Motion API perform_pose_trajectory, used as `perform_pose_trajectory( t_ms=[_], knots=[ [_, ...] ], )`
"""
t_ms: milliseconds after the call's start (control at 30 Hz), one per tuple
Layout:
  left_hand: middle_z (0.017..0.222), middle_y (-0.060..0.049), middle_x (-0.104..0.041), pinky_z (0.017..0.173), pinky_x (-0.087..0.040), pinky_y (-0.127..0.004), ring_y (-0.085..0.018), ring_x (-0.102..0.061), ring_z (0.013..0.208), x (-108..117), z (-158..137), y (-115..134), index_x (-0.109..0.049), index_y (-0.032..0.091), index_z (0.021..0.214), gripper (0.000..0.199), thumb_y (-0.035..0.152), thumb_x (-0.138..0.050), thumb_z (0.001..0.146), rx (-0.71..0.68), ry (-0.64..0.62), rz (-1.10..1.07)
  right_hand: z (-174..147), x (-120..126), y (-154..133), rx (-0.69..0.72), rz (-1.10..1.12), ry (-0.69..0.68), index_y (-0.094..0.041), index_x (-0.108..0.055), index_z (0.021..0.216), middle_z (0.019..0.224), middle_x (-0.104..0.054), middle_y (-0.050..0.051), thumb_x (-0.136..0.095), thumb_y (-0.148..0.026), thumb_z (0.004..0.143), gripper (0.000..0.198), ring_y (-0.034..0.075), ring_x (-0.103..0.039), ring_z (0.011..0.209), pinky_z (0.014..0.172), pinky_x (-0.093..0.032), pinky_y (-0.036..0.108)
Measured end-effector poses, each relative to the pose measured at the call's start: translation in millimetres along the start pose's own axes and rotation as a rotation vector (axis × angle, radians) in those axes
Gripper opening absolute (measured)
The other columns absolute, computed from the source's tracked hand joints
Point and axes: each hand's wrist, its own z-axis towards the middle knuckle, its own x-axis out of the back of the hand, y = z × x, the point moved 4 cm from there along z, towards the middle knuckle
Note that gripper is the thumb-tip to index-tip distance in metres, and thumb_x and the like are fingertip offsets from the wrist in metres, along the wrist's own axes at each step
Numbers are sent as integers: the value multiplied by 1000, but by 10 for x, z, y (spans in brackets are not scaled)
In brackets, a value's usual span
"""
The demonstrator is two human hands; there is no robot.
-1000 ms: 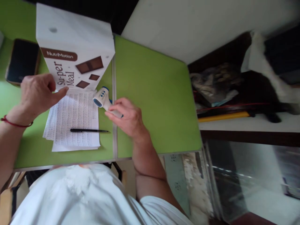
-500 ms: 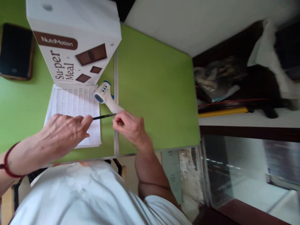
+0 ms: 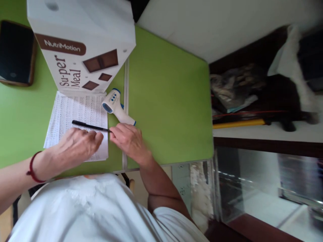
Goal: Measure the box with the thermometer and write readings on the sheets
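The right hand (image 3: 130,141) has its fingertips closed on one end of a black pen (image 3: 91,126), the only pen on view. The left hand (image 3: 75,144) is just below the pen in the view, knuckles up, fingers bent under; whether those fingers touch the pen cannot be told. The two hands are near each other, with a small gap between them.

The pen is above the printed sheets (image 3: 83,106), its long axis running nearly left to right and dipping slightly to the right. Its narrow end points right, into the right hand; the thicker end points left. The sheets overlap, more than one, but their number cannot be counted.

One red bracelet (image 3: 30,168) circles the left wrist. One white and blue thermometer (image 3: 117,107) lies slantwise, its handle reaching down to the right hand and its head near the sheets' upper right corner. Three small buttons show beside its one screen.

Beyond the sheets stands one white box (image 3: 83,30), printed with three brown pieces. One dark phone (image 3: 16,50) lies left of it. All this is on one green bench (image 3: 169,101) of two panels. Farther right, one yellow bar (image 3: 238,124) lies along a shelf (image 3: 277,131).
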Motion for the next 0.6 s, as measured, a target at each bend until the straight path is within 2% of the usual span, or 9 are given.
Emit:
perform_pose_trajectory(
  t_ms=[67, 133, 233, 333, 400, 600],
  knots=[
    [53, 0, -52, 39, -22, -30, -16, -47, 37, 41, -16, 144, -52, 19, 72, 18, 3, -48, 80, -119, 39, -15, -6, 44, 57, -63, 49, 77, -17, -63, 71, 65, -61, 3, -47, -8, 84, 23, 13, -54, 61, 56, -38, 26],
    [53, 0, -51, 38, -24, -30, -16, -47, 37, 10, -34, 234, -55, 18, 74, 18, 3, -47, 80, -153, 29, -12, -20, 94, 134, -163, 188, 196, -19, -62, 73, 63, -61, 0, -51, -11, 81, 16, 11, -53, 57, 54, -39, 25],
    [56, 0, -54, 39, -25, -29, -17, -52, 41, -128, -53, 249, -59, 13, 100, 24, 3, -43, 85, -75, -38, 27, -37, 104, 209, -307, 586, 373, -21, -58, 75, 58, -56, -5, -56, -18, 76, 5, 9, -48, 50, 49, -40, 23],
    [61, -3, -59, 41, -29, -28, -18, -58, 48, -231, -57, 201, -50, 7, 124, 33, 10, -41, 92, 32, -118, 1, -28, -5, 179, -371, 946, 437, -22, -54, 73, 58, -53, -7, -58, -20, 75, 4, 8, -46, 48, 48, -41, 21],
    [63, -4, -62, 43, -32, -27, -19, -61, 51, -251, -48, 173, -46, 5, 131, 38, 15, -43, 94, 83, -194, -52, -29, -97, 131, -382, 1015, 454, -22, -55, 73, 59, -54, -6, -57, -20, 76, 4, 8, -48, 48, 48, -42, 21],
    [63, -7, -66, 45, -38, -27, -23, -64, 54, -213, -3, 130, -35, 4, 143, 56, 31, -49, 96, 110, -373, -69, -81, -312, 24, -370, 971, 408, -21, -57, 86, 70, -65, -1, -55, -24, 80, 6, 12, -62, 60, 58, -51, 25]
  ],
)
